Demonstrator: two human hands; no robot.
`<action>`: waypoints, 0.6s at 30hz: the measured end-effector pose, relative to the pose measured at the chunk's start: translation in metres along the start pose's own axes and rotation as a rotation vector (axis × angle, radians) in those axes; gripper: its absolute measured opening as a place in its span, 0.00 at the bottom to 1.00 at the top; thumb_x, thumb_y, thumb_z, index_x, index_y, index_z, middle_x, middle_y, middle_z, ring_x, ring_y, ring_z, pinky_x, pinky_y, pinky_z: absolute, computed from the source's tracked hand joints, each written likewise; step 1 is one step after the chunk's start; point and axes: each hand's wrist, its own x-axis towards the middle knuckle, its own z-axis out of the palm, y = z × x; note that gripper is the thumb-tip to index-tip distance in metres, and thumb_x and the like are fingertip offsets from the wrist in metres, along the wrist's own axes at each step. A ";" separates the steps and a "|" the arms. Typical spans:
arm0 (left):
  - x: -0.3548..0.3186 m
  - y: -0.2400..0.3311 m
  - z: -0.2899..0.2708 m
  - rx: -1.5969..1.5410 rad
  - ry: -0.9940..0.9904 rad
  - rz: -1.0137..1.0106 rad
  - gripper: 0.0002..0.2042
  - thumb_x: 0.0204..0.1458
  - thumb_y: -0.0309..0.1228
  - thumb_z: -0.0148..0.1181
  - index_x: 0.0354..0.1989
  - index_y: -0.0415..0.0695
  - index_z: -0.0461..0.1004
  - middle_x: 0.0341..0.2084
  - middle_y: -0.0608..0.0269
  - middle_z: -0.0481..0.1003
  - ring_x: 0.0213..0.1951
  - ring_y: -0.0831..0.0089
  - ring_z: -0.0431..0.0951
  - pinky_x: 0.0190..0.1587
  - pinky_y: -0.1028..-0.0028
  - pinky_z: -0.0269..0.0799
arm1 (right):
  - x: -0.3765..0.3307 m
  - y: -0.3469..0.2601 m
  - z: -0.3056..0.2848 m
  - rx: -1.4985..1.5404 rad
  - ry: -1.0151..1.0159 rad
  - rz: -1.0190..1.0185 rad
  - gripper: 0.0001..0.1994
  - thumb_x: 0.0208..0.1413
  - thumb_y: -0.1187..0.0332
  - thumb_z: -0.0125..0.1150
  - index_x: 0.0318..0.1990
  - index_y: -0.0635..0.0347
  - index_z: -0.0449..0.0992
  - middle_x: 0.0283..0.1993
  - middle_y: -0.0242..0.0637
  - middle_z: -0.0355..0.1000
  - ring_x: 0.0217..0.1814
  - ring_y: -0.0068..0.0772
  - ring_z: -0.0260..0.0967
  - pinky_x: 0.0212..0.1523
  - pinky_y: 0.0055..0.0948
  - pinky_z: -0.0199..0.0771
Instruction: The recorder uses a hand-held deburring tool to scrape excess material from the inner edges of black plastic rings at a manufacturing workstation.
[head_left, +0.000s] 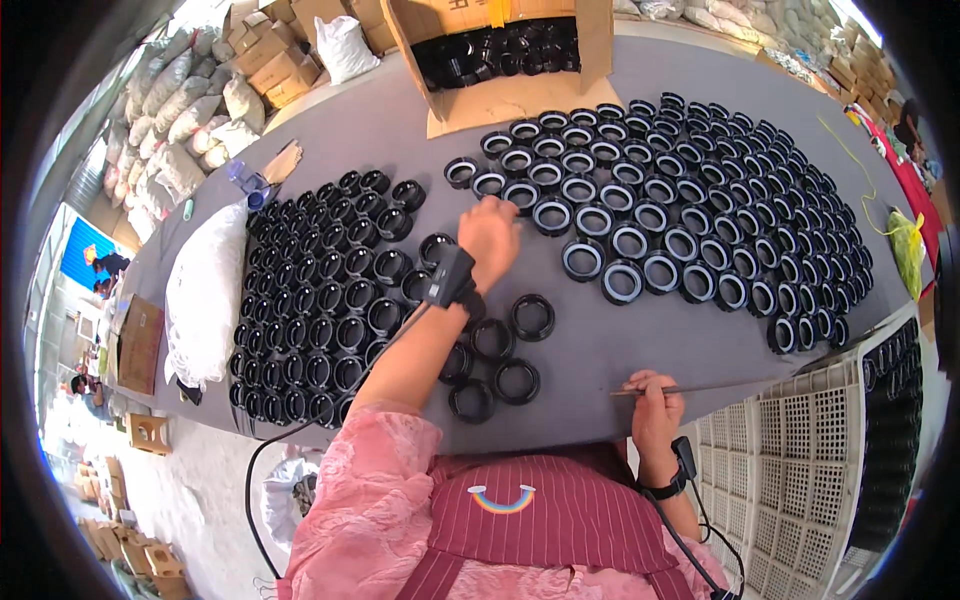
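Observation:
My left hand reaches across the grey table, its bent fingers closed at the rim of a black ring with a pale inner band. That ring sits at the near left edge of a wide group of similar rings. Near the table's front edge, my right hand is closed round a thin, dark stick-like tool, held roughly level. Several plain black rings lie between my arms, partly covered by my left wrist. More plain black rings stand in packed rows on the left.
An open cardboard box of black parts stands at the far side. A white sack lies at the table's left. Light plastic crates stand at the near right. A yellow-green bag hangs at the right edge. Cables run from both wrists.

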 end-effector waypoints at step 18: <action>-0.001 0.017 -0.080 -0.128 -0.132 0.106 0.13 0.51 0.33 0.66 0.44 0.47 0.81 0.45 0.43 0.70 0.47 0.43 0.73 0.53 0.55 0.72 | 0.004 -0.006 0.000 0.123 0.073 0.006 0.07 0.66 0.73 0.51 0.36 0.65 0.73 0.43 0.46 0.73 0.42 0.34 0.71 0.49 0.35 0.73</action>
